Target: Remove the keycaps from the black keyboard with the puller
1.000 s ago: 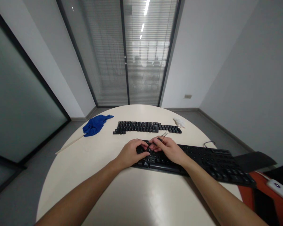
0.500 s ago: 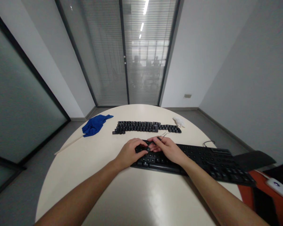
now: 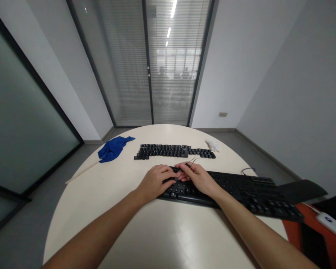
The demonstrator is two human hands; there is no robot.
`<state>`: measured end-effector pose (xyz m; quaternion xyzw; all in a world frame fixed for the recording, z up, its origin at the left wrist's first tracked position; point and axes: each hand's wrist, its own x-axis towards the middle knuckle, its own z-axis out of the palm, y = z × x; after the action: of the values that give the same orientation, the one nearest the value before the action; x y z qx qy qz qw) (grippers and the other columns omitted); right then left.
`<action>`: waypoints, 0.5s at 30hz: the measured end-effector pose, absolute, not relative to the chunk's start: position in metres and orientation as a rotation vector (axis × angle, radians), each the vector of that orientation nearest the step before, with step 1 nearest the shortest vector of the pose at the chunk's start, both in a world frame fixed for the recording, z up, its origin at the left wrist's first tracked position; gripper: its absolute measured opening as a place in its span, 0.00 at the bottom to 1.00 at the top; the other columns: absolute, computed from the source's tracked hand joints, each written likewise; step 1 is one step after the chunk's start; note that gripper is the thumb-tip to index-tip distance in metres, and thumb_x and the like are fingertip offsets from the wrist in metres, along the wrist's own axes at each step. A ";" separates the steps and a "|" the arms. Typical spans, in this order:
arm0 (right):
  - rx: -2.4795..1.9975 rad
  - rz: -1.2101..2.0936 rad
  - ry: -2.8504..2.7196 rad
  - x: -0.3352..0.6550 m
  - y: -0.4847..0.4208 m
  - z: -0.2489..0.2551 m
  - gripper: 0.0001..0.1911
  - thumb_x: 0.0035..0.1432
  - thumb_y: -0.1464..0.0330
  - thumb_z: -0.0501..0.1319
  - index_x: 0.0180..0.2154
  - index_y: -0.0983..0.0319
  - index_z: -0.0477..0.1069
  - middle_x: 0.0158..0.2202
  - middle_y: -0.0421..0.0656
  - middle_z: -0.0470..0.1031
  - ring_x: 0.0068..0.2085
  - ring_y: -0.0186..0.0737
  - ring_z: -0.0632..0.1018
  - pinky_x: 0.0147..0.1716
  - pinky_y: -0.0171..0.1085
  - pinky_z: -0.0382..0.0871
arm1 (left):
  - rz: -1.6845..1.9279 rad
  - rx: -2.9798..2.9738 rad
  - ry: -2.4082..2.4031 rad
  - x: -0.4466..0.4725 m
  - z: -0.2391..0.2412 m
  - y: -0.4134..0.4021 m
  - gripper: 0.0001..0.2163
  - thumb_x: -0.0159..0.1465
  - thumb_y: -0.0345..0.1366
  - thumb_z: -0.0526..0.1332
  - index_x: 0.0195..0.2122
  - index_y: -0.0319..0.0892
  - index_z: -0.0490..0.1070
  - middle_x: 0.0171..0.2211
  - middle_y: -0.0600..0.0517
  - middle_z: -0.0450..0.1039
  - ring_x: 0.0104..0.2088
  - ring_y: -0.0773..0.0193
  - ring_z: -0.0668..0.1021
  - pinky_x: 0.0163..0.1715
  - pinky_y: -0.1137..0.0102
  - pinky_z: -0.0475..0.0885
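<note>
A black keyboard [image 3: 232,186], many of its keycaps off, lies aslant on the round table [image 3: 123,231]. Over its left end, my left hand [image 3: 156,181] is closed, thumb and forefinger pinching a small black keycap [image 3: 176,179] that is partly hidden. Close beside it, my right hand [image 3: 198,177] grips a keycap puller [image 3: 188,165] with a dark handle; its thin wire ends point up and away from the keyboard. The fingertips of both hands nearly meet. Beyond them, loose black keycaps [image 3: 162,150] stand in rows on the tabletop.
To the left lies a blue cloth [image 3: 113,149] with a pale stick [image 3: 82,172]. A crumpled white tissue [image 3: 212,145] is at the back right. A cable [image 3: 248,170] curls behind the keyboard. At the right edge are a red surface [image 3: 292,228] and a white device [image 3: 332,226].
My left fingertips have shifted slightly and now cover more of the keycap. My right hand and the puller have barely moved. The keycap rows are unchanged.
</note>
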<state>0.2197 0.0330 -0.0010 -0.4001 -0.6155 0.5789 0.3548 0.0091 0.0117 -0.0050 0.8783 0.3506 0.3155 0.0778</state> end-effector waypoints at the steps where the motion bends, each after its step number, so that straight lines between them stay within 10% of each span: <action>1: -1.032 1.497 -1.595 0.220 0.033 -0.001 0.29 0.58 0.46 0.59 0.47 0.64 0.74 0.33 0.44 0.79 0.33 0.33 0.78 0.36 0.33 0.74 | 0.943 2.632 1.050 0.009 -0.005 0.012 0.07 0.67 0.35 0.60 0.44 0.46 0.76 0.41 0.49 0.76 0.42 0.59 0.76 0.45 0.62 0.70; 15: -1.063 1.405 -1.635 0.223 0.036 -0.001 0.27 0.62 0.48 0.56 0.49 0.63 0.73 0.34 0.44 0.79 0.36 0.37 0.79 0.37 0.36 0.73 | 1.038 2.604 1.019 0.008 -0.004 0.015 0.06 0.68 0.37 0.60 0.43 0.44 0.74 0.40 0.50 0.76 0.42 0.60 0.76 0.45 0.65 0.72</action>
<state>0.2229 0.0359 -0.0014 -0.4126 -0.6344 0.5451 0.3608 0.0081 0.0149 -0.0041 0.8703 0.3404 0.3470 0.0792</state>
